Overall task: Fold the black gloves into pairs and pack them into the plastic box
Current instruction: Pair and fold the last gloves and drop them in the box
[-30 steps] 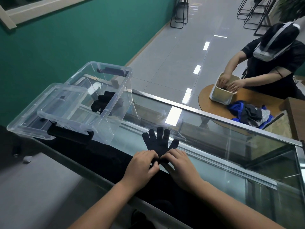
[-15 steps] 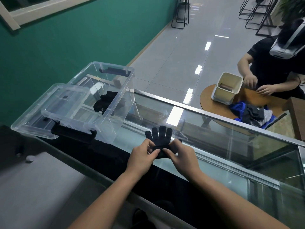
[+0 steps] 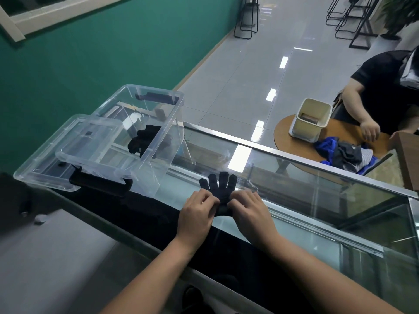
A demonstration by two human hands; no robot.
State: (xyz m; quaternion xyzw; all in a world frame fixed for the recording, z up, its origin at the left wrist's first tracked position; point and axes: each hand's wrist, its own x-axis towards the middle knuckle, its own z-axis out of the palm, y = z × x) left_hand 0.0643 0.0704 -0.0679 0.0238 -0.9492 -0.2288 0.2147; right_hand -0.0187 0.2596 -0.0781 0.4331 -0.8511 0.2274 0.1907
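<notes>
A black glove (image 3: 221, 186) on the glass worktop (image 3: 294, 200), beside the plastic box (image 3: 172, 141) and short of the metal edge (image 3: 294, 160), is pinched by left hand (image 3: 199, 209) and right hand (image 3: 249, 207).

My one camera, worn on the head, looks forward and down, wide-angle, close above my left hand (image 3: 196, 214) and right hand (image 3: 252, 212) at the glass surface (image 3: 317, 214).

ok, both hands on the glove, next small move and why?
Probably fold the cuff end forward over the tips: left hand and right hand pinch the glove near its cuff, and it lies spread flat on the glass, not yet folded.
</notes>
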